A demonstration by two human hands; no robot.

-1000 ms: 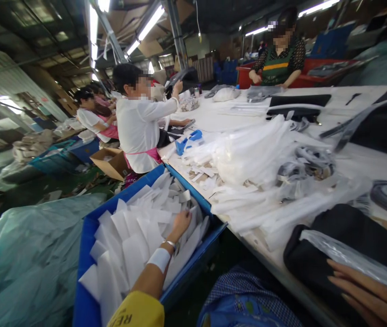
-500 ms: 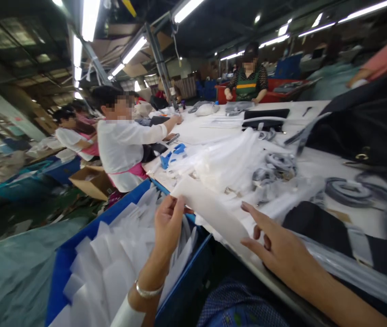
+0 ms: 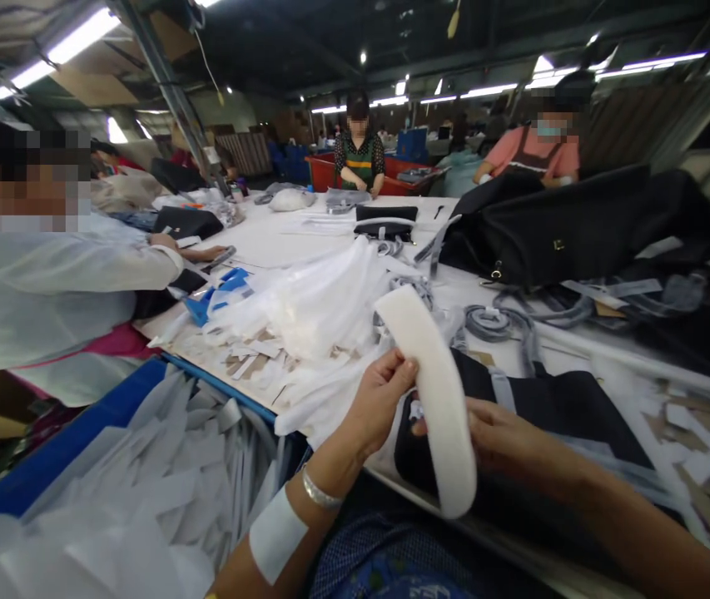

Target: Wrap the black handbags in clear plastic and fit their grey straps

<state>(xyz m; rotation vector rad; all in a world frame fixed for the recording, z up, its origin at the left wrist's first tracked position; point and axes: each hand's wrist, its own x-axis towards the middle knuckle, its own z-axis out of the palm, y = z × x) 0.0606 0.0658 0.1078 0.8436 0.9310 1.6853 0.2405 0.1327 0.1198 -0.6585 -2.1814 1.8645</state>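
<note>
A long white padded strip with a rounded lower end stands upright and curved in front of me. My left hand is closed, pinching the strip's left edge between thumb and fingers. My right hand reaches in from the right at the strip's far edge. Its fingers pass behind the strip and are mostly hidden, with one fingertip showing to the left of it. I cannot tell whether that hand grips the strip. Behind the strip lies a black bag with a grey wrapped band across it.
At lower left, a blue bin holds many white sheets. White plastic wrap and paper scraps cover the near table. Large black bags and coiled wrapped straps lie to the right. Co-workers stand at the left and far sides.
The view has turned right. The strip has gone from slanting over the bin and table edge to upright before the black bag. My right hand has moved from apart to behind the strip.
</note>
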